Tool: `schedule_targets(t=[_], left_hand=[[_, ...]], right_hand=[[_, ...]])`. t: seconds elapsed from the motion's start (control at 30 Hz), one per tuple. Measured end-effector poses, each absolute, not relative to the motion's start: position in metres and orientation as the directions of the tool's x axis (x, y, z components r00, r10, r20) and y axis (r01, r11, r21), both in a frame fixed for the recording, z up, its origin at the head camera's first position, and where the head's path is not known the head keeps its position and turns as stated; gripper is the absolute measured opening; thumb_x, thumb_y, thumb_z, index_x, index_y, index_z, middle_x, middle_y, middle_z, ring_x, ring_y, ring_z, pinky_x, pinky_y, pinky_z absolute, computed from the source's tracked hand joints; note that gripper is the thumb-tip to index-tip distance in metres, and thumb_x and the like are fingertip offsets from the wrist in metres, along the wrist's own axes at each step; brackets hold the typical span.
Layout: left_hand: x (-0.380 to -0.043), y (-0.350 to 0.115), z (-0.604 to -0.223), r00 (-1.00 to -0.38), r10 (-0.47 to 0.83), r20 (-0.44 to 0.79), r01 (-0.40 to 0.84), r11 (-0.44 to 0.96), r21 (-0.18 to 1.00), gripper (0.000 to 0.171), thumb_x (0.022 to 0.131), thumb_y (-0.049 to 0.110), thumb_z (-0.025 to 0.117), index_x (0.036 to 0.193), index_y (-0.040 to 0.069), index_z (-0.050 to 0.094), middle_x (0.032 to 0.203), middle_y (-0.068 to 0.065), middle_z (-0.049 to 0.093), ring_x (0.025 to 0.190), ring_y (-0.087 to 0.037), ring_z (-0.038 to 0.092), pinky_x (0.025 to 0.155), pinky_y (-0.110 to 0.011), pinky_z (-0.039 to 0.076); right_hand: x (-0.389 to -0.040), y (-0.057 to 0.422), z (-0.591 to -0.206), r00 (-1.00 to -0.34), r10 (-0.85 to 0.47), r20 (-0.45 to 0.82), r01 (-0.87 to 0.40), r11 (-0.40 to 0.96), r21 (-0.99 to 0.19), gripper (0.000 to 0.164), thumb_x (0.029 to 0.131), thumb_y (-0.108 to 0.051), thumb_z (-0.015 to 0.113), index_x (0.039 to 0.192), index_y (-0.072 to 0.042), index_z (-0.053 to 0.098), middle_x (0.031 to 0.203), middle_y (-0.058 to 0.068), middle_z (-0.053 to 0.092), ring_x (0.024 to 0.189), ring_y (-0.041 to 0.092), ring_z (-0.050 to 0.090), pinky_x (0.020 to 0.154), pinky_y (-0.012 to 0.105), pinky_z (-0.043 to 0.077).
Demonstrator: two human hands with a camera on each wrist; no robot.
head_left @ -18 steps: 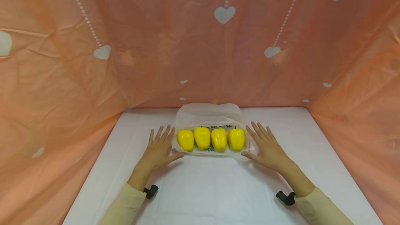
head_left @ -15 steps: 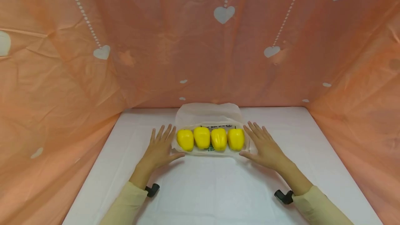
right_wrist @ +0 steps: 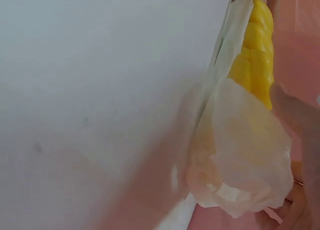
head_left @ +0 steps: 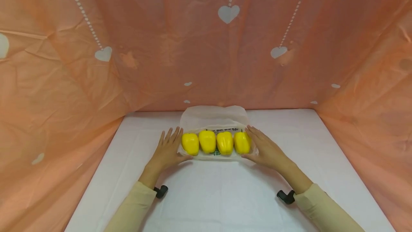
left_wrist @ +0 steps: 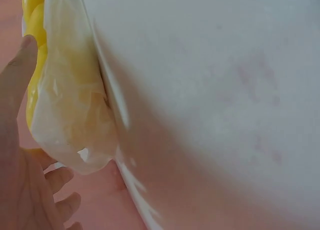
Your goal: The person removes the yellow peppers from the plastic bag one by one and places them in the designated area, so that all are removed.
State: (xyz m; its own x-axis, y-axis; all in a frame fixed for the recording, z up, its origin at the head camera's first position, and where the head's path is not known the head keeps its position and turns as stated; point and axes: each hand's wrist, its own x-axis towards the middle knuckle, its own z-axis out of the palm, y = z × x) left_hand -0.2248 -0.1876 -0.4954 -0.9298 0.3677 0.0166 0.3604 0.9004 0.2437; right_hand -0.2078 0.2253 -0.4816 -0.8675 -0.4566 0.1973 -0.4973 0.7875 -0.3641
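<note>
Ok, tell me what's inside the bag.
Four yellow peppers sit in a row in the bag; dark print shows behind them. Whatever lies directly beneath the peppers is covered, so I can't tell.

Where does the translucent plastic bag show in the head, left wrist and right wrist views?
Head: the bag lies just below the picture's centre.
Left wrist: the bag is at left, from the top edge to below mid-height.
Right wrist: the bag is in the right half, nearly top to bottom.
Shared landmark: the yellow bell peppers.
</note>
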Motion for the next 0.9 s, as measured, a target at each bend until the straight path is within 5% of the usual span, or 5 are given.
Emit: schedule_targets(t=[0.9], left_hand=[[-0.234,-0.18,-0.504,-0.937,0.345,-0.059,0.318,0.91,0.267,0.125,0.092,0.068,0.073,0.169,-0.005,0.007,0.179,-0.021,0.009,0.166,-0.037,0.009,0.135,-0.053,0.0]], right_hand=[[-0.218,0.222,-0.492,-0.856,-0.454,0.248,-0.515,0.79,-0.332,0.096,0.084,-0.029,0.094,0.157,0.008,0.045,0.162,0.026,0.048,0.146,0.045,0.049,0.122,0.059,0.041]])
